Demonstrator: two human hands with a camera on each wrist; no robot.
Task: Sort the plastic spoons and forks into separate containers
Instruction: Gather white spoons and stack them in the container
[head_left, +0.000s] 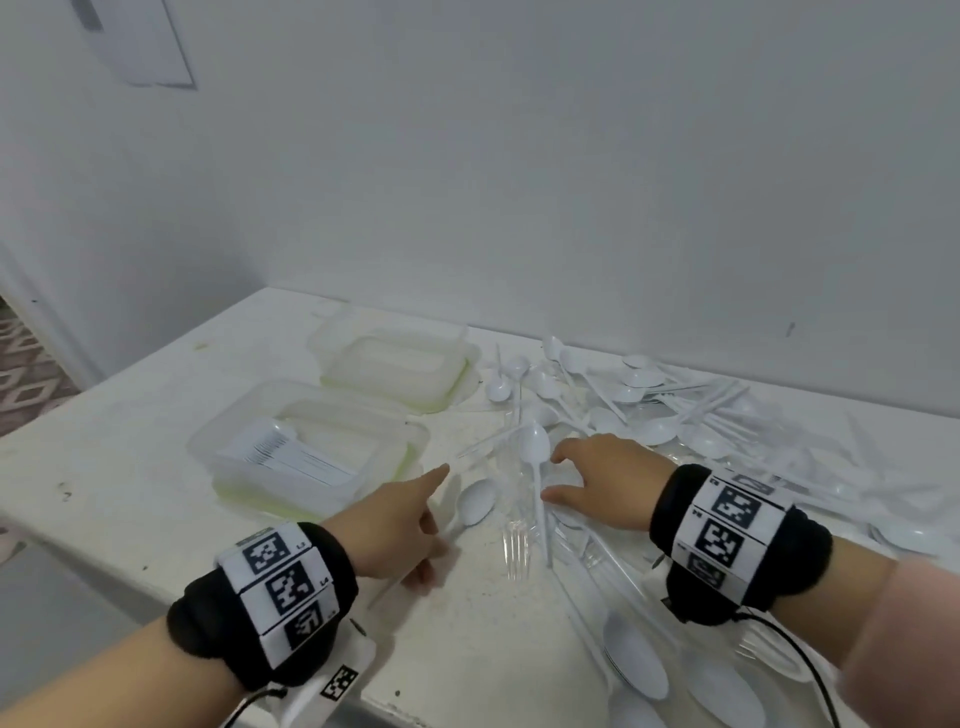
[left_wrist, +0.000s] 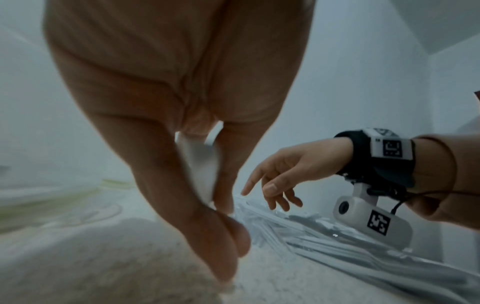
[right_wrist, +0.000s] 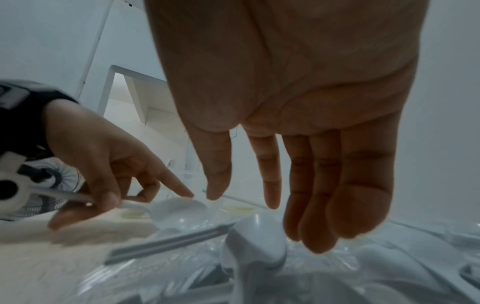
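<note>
Spoons and forks are what I am sorting, and one white spoon (head_left: 475, 500) is in the grip of my left hand (head_left: 400, 530): thumb and curled fingers pinch its handle while the index finger points straight out over the bowl, which sits low just off the near container's corner. My right hand (head_left: 605, 475) holds nothing; its fingers hang spread and relaxed above another spoon (head_left: 535, 447) and a clear fork (head_left: 517, 551) at the edge of the heap.

Further out on the worktop (head_left: 130, 457), the near container (head_left: 311, 447) already has a neat stack of forks (head_left: 291, 454) laid in it. The far container (head_left: 395, 364) looks empty of spoons, as far as I can make out. To the right lies a big mixed pile of cutlery (head_left: 675, 415), running back to the wall and down to the front edge. I judge the job to be early: some forks done, nearly all the spoons and many forks left.

Only the head view shows both containers and the size of the pile. The right wrist view shows my thumb clamped on the spoon handle (right_wrist: 78, 197), which the head view hides under the hand. The left wrist view shows the spoon between my fingers and my right hand's fingers (left_wrist: 272, 185) loose over the clear forks.
</note>
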